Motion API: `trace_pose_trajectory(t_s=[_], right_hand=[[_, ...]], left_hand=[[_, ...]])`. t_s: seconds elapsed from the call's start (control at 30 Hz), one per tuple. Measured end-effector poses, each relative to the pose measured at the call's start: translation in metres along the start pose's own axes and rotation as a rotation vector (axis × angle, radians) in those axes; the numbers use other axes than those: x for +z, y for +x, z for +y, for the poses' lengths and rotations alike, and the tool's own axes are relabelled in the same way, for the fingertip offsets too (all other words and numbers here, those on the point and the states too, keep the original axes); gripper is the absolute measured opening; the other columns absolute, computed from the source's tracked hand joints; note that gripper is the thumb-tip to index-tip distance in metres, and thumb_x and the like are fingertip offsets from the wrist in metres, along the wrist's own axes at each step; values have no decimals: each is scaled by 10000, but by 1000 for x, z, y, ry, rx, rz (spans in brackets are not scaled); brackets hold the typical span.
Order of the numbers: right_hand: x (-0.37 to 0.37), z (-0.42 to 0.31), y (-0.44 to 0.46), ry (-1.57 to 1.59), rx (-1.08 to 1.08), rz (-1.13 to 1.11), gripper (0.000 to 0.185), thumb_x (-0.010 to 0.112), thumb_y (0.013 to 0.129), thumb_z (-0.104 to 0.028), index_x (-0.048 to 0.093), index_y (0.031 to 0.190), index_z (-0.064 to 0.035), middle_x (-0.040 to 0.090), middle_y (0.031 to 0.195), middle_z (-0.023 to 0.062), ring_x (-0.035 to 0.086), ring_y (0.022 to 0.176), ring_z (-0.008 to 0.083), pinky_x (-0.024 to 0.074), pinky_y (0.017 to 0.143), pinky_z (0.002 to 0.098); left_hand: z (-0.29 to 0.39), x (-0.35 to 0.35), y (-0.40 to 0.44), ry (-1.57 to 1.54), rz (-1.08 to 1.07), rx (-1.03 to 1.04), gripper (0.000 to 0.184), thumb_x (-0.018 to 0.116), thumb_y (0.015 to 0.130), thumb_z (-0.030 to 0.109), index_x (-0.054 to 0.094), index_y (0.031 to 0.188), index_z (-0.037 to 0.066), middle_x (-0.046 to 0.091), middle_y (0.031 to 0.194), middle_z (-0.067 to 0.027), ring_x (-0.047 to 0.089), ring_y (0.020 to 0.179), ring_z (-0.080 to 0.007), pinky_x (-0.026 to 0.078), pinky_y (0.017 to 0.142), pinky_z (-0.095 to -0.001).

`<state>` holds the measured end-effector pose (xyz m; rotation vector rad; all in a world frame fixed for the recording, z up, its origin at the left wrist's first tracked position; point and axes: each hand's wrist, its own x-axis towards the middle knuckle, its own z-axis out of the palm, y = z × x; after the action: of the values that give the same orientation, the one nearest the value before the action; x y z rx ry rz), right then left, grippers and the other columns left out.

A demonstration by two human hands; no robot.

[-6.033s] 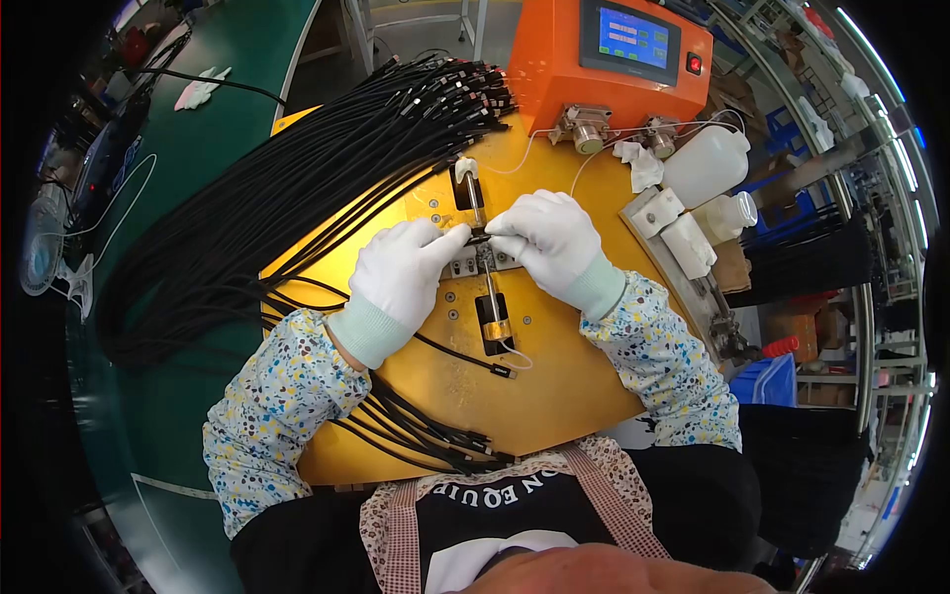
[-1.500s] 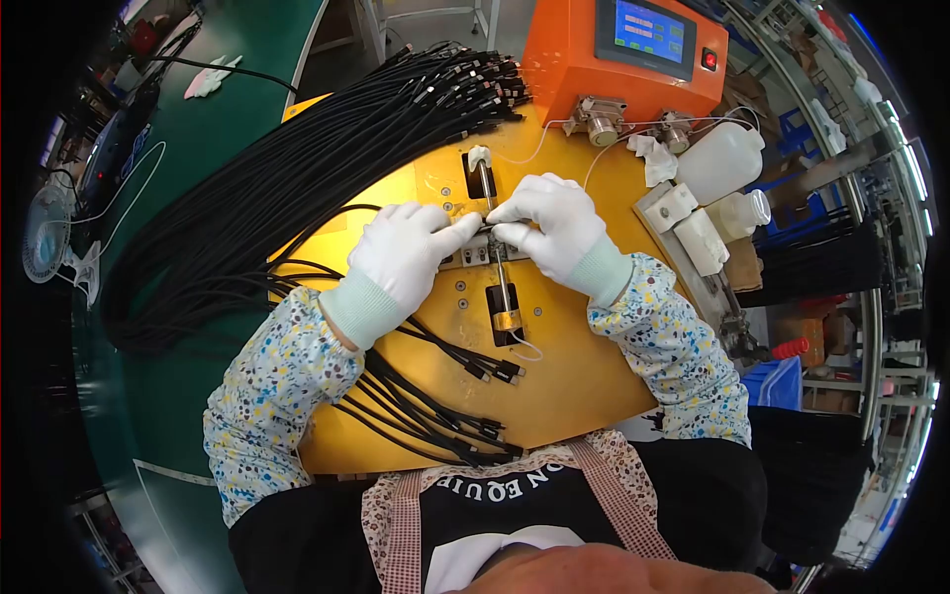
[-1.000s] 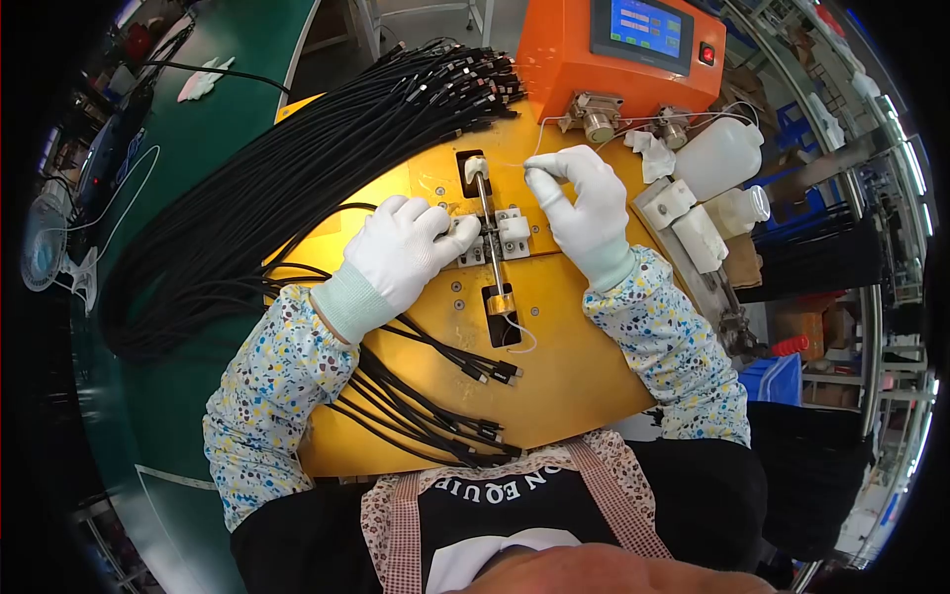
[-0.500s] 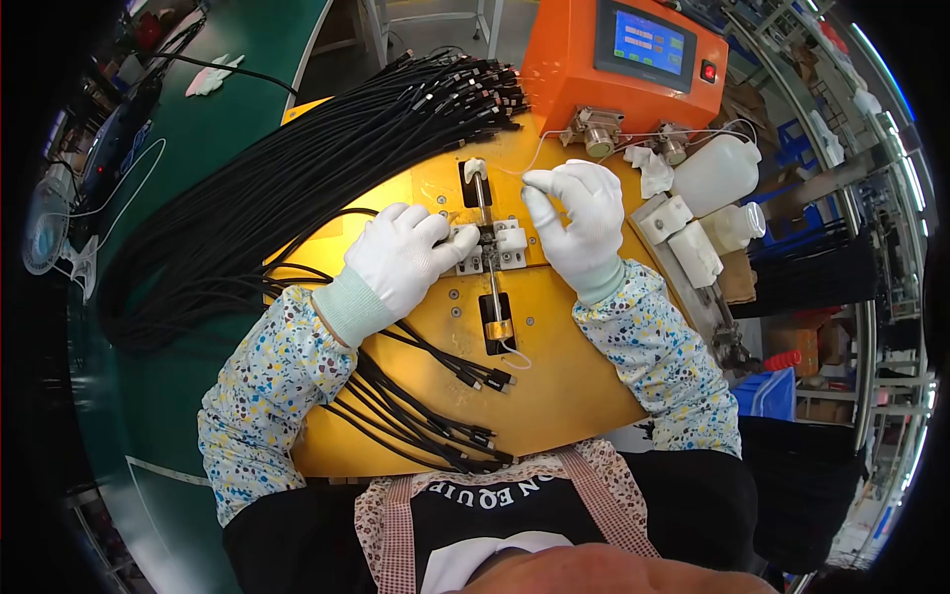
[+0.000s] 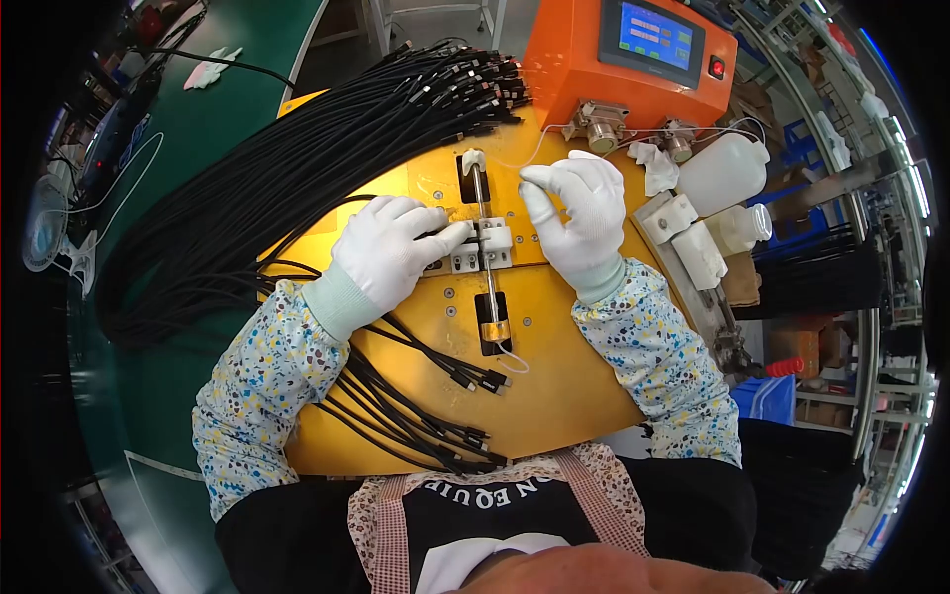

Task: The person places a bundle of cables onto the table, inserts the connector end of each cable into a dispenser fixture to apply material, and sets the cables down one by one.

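Note:
My gloved left hand reaches over the yellow plate, its thumb and index finger together at the left side of a small metal clamp fixture. What those fingers hold is hidden. Black cables run in beneath that hand. A thin metal rod stands lengthwise through the fixture, over two dark slots. My gloved right hand hovers right of the fixture, fingers curved, thumb and index tips slightly apart. Nothing shows between them. A thin clear tube passes close to its index fingertip.
A large bundle of black cables lies at the back left, connectors toward the orange machine with its lit screen. Several more cables lie at the plate's front. White bottles stand right, beside a metal rail.
My left hand has drawn slightly left and up. The fixture's right white block has shifted left, closer to the rod. My right hand has barely moved. The view has shifted a little.

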<state>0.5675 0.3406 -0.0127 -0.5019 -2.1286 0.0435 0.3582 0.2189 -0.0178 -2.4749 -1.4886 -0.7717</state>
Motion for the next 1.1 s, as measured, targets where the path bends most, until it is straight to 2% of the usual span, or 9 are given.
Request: trace_pose_trajectory(t_s=[0.27,0.4,0.57,0.67,0.77,0.87,0.93,0.97,1.1], right_hand=[[25,-12,66,-97,-188,-249,64,678,796,-133,696,857,-132,671,770,25,625,793,217,426,810,360],[57,-55,121,-560,-173,-1211,126,600,837,-115,724,864,-123,721,835,52,676,812,218,411,816,356],[148,-3,78,-641,-150,-1142,121,617,839,-134,727,887,-118,728,842,48,681,820,217,406,823,349],[92,-40,110,-640,-233,-1224,115,619,842,-143,723,886,-124,724,860,50,673,841,209,408,820,345],[58,-30,104,-413,-356,-874,92,633,812,-157,701,863,-124,671,938,54,631,931,220,410,768,365],[17,-42,84,-101,-352,-658,94,658,784,-152,680,875,-141,625,876,49,610,917,230,426,783,355],[-2,-42,60,162,-231,-600,174,689,771,-164,668,937,-115,621,889,65,618,900,232,458,784,349],[-10,-42,51,290,-166,-569,219,704,765,-170,663,969,-102,620,896,74,621,892,233,473,784,346],[-30,-45,36,509,302,-570,390,767,744,-120,629,1090,-2,631,948,103,642,861,186,510,777,296]], left_hand=[[31,-59,8,-394,-264,-150,271,588,784,43,660,1041,93,585,790,-73,597,785,-284,505,720,-388],[52,-60,-9,-388,-605,19,179,587,806,127,627,979,111,613,878,-93,624,828,-290,527,724,-388],[72,-83,7,-423,-1218,46,319,591,851,288,555,1093,84,614,1021,-123,667,841,-322,560,710,-404],[71,-85,6,-564,-1037,-3,346,617,839,282,553,1122,93,614,1048,-129,654,896,-330,549,763,-413],[65,-63,7,-277,87,-241,590,714,705,121,526,1264,96,505,1275,-193,525,1121,-384,463,928,-434],[35,-44,13,-13,376,-307,653,718,768,136,460,1359,35,515,1266,-200,550,1127,-313,473,911,-377],[30,-31,8,-810,61,-675,472,692,845,202,536,1256,28,619,950,-130,615,806,-251,517,770,-329],[24,-32,10,-1165,-133,-768,331,571,943,213,577,1161,-36,586,747,-36,540,667,-71,474,640,-228],[29,-25,8,-942,-185,-777,199,570,953,186,656,1032,24,577,673,-38,517,612,-94,470,598,-254]])
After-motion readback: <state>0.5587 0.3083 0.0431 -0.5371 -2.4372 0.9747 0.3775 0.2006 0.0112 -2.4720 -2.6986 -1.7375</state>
